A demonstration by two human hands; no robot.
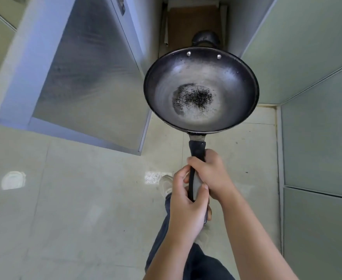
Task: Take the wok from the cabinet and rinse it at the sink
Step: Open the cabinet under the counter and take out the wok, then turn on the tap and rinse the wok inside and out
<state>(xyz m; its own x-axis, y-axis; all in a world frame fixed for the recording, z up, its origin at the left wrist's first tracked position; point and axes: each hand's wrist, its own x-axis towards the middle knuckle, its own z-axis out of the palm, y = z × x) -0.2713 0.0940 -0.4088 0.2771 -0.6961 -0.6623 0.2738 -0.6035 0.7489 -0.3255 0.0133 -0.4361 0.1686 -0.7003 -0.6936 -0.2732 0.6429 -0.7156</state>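
Observation:
A dark metal wok (pixel 201 89) hangs level above the floor, with black specks gathered in the middle of its bowl and a small loop handle at its far rim. Its long black handle (pixel 196 150) points toward me. My right hand (pixel 210 174) grips the handle further up, nearer the bowl. My left hand (pixel 186 203) grips the handle's end just below it. Behind the wok, an open cabinet (pixel 194 25) shows a brown shelf inside. No sink is in view.
An open cabinet door (pixel 89 73) with a grey inner face swings out at the left. Pale green cabinet fronts (pixel 317 98) line the right side. Light floor tiles (pixel 65 199) spread below, and my leg and shoe (pixel 166 184) show under the hands.

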